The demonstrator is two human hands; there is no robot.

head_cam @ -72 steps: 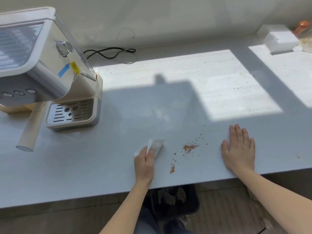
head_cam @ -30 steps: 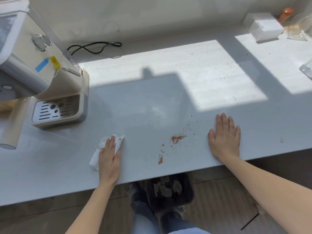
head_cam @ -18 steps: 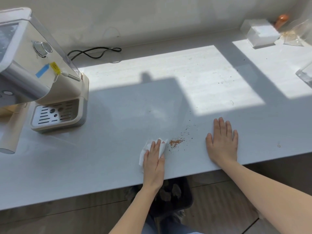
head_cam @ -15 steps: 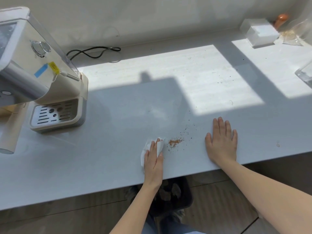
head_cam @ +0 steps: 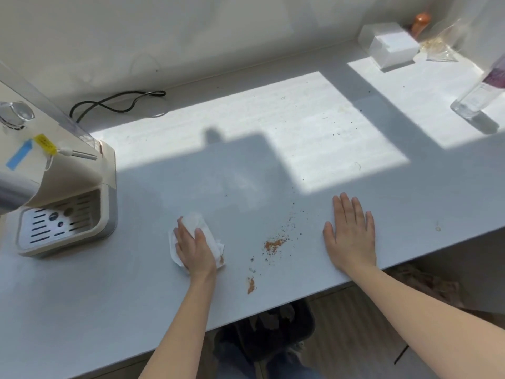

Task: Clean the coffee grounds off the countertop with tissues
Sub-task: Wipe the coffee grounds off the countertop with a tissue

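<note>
Mid-wipe, the left hand (head_cam: 194,248) presses a tissue (head_cam: 191,222) flat on the tabletop (head_cam: 82,310); next it likely sweeps the coffee grounds (head_cam: 274,244) beside the spread right hand (head_cam: 350,236).

Crumpled white tissue (head_cam: 197,225) flat on grey countertop (head_cam: 164,187) — orange-brown coffee grounds (head_cam: 274,244) scattered nearby.

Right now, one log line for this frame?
left hand: pressing tissue on countertop | right hand: flat, empty | coffee grounds: remaining

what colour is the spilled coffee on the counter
Orange-brown, with darker specks scattered around it; the coffee grounds show in the head view.
</note>
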